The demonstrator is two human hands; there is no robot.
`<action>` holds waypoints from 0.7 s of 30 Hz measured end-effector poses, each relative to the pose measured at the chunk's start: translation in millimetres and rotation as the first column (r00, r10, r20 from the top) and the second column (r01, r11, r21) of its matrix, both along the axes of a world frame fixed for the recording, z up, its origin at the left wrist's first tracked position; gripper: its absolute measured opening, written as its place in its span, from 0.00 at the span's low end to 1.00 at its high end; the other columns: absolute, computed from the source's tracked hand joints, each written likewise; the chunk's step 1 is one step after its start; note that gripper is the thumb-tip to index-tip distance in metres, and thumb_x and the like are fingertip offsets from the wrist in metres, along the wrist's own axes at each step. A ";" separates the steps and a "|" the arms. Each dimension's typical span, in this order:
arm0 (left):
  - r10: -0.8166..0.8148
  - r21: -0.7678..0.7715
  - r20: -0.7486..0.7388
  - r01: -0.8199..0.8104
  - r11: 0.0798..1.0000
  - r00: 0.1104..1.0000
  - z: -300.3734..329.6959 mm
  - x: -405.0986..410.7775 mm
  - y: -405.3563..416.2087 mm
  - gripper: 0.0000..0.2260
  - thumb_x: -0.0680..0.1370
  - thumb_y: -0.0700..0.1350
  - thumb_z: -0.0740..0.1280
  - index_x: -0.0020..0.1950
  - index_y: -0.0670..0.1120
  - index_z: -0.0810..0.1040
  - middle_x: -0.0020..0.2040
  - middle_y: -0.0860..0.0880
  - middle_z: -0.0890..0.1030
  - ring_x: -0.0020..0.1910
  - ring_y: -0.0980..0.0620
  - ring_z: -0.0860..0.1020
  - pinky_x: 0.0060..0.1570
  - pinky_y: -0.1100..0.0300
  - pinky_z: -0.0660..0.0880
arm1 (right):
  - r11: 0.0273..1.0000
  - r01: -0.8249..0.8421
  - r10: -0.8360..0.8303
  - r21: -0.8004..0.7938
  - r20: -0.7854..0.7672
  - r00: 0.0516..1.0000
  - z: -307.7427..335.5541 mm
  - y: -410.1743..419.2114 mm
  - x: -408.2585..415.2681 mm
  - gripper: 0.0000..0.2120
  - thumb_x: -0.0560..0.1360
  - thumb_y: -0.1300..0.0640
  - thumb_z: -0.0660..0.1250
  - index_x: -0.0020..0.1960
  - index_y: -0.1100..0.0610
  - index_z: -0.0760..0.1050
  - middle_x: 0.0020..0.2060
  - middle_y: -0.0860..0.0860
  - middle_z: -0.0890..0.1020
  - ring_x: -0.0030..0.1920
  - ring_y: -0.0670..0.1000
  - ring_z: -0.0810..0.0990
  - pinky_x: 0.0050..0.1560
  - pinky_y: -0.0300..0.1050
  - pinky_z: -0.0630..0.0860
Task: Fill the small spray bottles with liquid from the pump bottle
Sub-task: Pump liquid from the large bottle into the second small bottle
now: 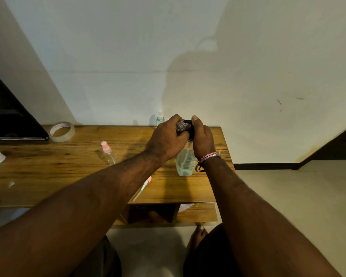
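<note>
The pump bottle [185,162] stands upright near the right edge of the table [48,176], its pale liquid low in the body, and both hands meet at its black pump head. The right hand [201,139] curls round that head from the right, thumb raised above it, so its grip is closed on the pump. The left hand [168,138] comes in from the left with its fingers wrapped round a small clear spray bottle [180,125], holding it tipped toward the pump so that its long axis runs roughly sideways, mouth facing right; whether the mouth actually touches the nozzle is hidden by the fingers. That line-up is what the next press seems to depend on: the nozzle must point left into the opening, and the left hand, already at it, is the one to correct any tilt. Other small bottles wait well apart: one with a pink cap [107,153] lies to the left on the table, another pink-tipped one [143,187] is half hidden under the left forearm, and a third [160,117] stands at the back by the wall. A tape roll [62,131] sits far left
</note>
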State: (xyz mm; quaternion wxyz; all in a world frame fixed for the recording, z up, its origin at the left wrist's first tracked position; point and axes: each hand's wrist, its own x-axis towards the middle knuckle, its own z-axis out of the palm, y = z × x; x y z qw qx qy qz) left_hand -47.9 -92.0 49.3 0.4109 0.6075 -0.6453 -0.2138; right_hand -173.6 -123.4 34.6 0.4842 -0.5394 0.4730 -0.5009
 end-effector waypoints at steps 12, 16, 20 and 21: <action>0.002 -0.003 0.000 -0.002 1.000 1.000 -0.8 1.1 0.0 0.06 0.80 0.45 0.71 0.56 0.48 0.77 0.43 0.54 0.82 0.39 0.55 0.81 0.37 0.57 0.78 | 0.999 0.022 -0.023 -0.048 -0.020 1.000 3.8 0.9 2.5 0.26 0.80 0.45 0.57 0.42 0.64 0.82 0.33 0.54 0.82 0.35 0.45 0.79 0.35 0.36 0.76; 0.002 -0.006 0.026 -0.002 1.000 1.000 -0.8 2.3 -0.1 0.07 0.80 0.45 0.71 0.57 0.48 0.78 0.44 0.53 0.83 0.41 0.53 0.82 0.40 0.51 0.83 | 0.998 0.017 -0.019 -0.060 -0.031 0.999 3.4 -0.3 1.2 0.23 0.85 0.52 0.57 0.41 0.65 0.80 0.33 0.53 0.80 0.33 0.43 0.78 0.34 0.34 0.74; 0.007 -0.010 0.015 -0.007 1.000 1.000 -0.7 -0.2 -0.1 0.07 0.80 0.45 0.71 0.57 0.47 0.78 0.44 0.53 0.83 0.41 0.54 0.82 0.39 0.55 0.80 | 0.999 -0.010 0.009 -0.038 -0.021 1.000 1.5 0.0 -0.2 0.23 0.84 0.47 0.57 0.41 0.59 0.82 0.34 0.53 0.83 0.36 0.42 0.81 0.37 0.34 0.76; 0.014 -0.010 0.001 -0.014 1.000 1.000 -1.0 -1.0 -0.1 0.07 0.80 0.44 0.71 0.57 0.47 0.78 0.43 0.53 0.83 0.40 0.54 0.82 0.37 0.57 0.79 | 0.999 -0.013 0.013 -0.034 -0.015 1.000 0.4 -0.1 0.1 0.25 0.82 0.44 0.56 0.41 0.60 0.82 0.35 0.55 0.83 0.37 0.44 0.81 0.38 0.35 0.77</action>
